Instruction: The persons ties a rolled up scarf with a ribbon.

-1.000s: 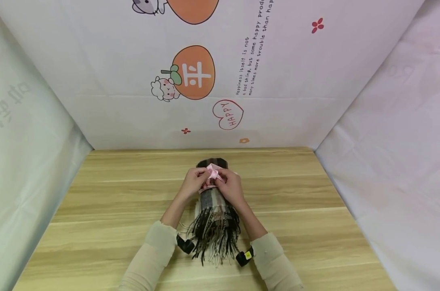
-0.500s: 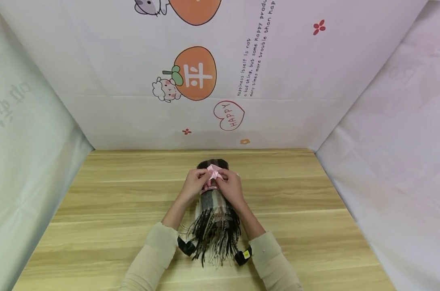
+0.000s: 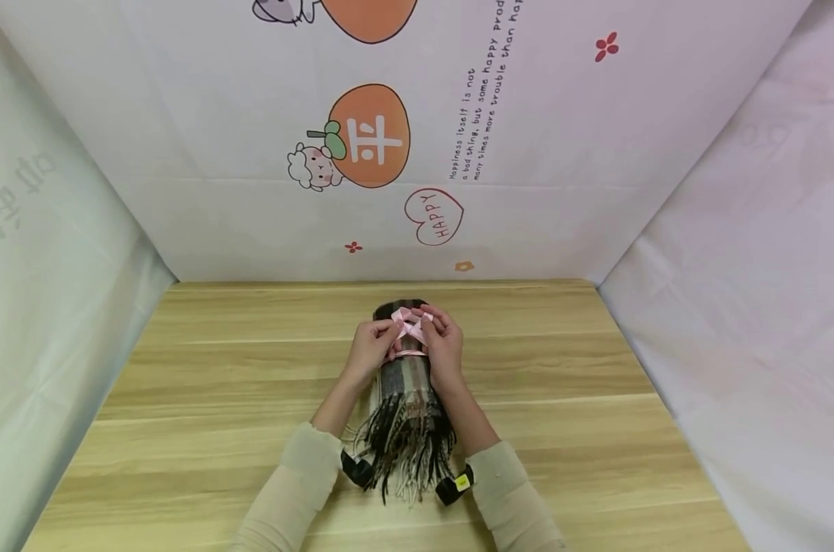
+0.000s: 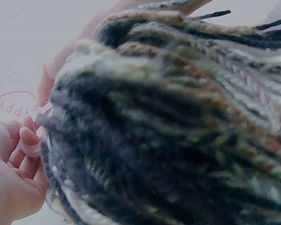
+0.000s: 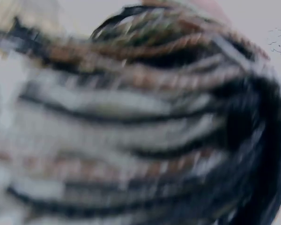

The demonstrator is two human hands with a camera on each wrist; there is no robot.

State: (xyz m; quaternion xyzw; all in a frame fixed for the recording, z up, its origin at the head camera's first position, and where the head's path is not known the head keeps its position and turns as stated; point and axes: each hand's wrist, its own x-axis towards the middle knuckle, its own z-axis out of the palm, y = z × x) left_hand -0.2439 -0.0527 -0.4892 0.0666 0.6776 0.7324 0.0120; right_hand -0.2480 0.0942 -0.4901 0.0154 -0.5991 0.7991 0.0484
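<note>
A rolled plaid scarf (image 3: 406, 383) in black, grey and brown lies on the table, its fringe toward the person. A pink ribbon (image 3: 411, 327) runs round its far half, with loops held up above it. My left hand (image 3: 370, 349) pinches the ribbon's left side between thumb and fingers. On the other side, my right hand (image 3: 445, 351) pinches the right loop, index finger raised along it. In the left wrist view, blurred scarf fringe (image 4: 145, 126) covers most of the picture beside the left hand (image 4: 16, 168). The right wrist view is filled by fringe (image 5: 145, 117), which hides the right hand.
The wood-grain table (image 3: 238, 360) extends to both sides of the scarf. A white printed cloth (image 3: 251, 222) rises behind it, with white cloth walls at left and right. Black wrist cameras (image 3: 451, 489) sit close to the fringe.
My right hand has turned and its fingers have lifted, spreading the ribbon into a wider loop on the right. The ribbon band round the scarf shows more. My left hand stays nearly still.
</note>
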